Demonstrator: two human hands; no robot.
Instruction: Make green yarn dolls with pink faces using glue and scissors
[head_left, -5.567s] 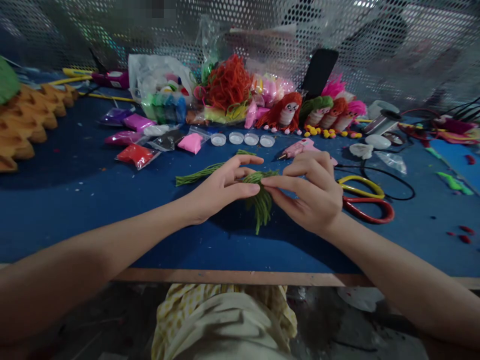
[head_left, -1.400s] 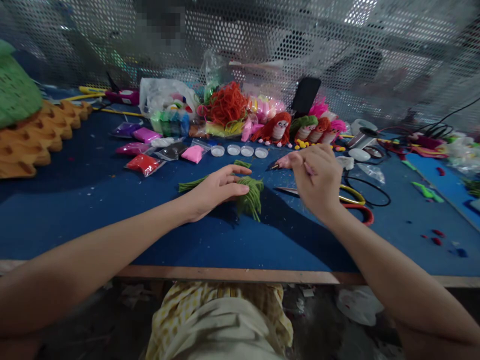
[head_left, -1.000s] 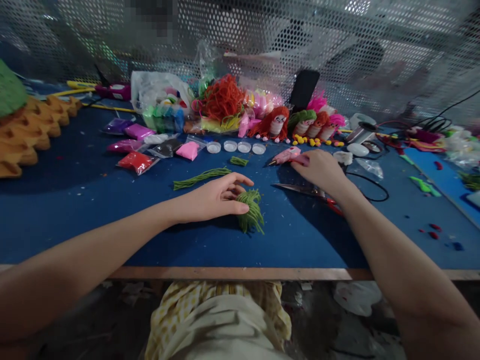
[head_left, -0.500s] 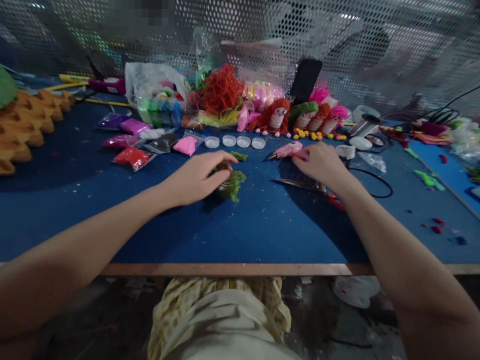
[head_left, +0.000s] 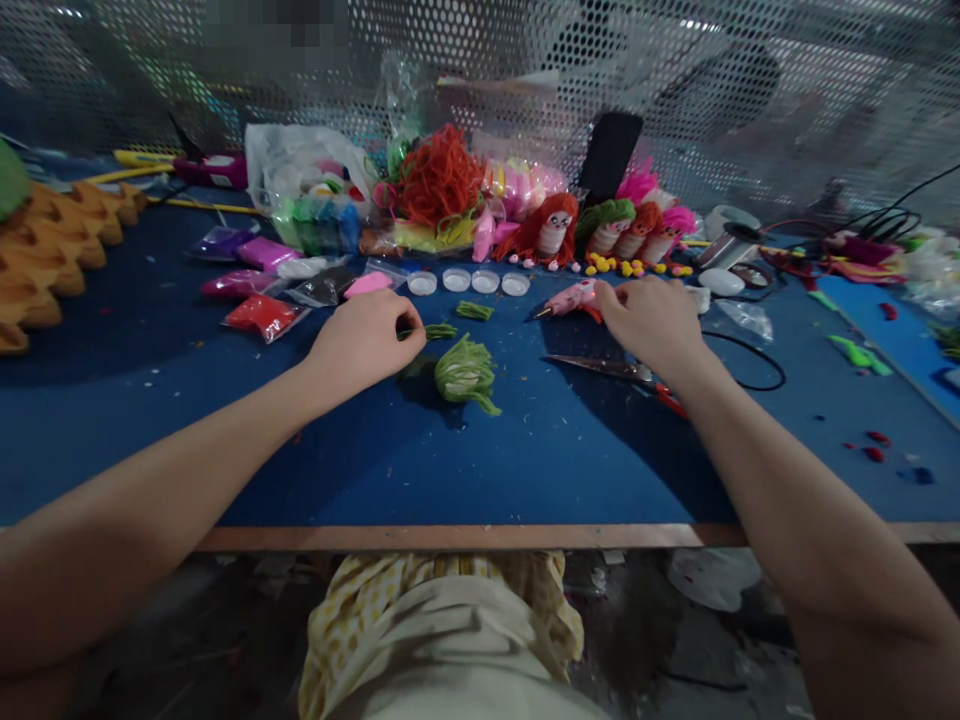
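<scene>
Fingers of the left hand are curled with thumb and index tips meeting over a flat bundle of green strands, whose end sticks out to their right; whether they truly pinch it or only rest on it cannot be told. Those of the right hand are wrapped around the handle end of a pink glue gun, its nozzle pointing left, back toward the other hand.

The step looks like a taking-up: yarn on one side, glue gun on the other, neither clearly lifted. Raising the strands calls for a narrow pinch that keeps them together, and raising the gun for a steady hold with the nozzle turned away from bare skin. Scissors lie nearer than the right fingers, so the gun should clear their blades.

Just to the right of the left fingers, and a little nearer the person, a green yarn tuft sits untouched on the surface. It is rounded and looped, with a paler patch in its middle and loose ends straggling toward the lower right; it looks soft and easily crushed. Beyond it lies a short green yarn piece.
</scene>
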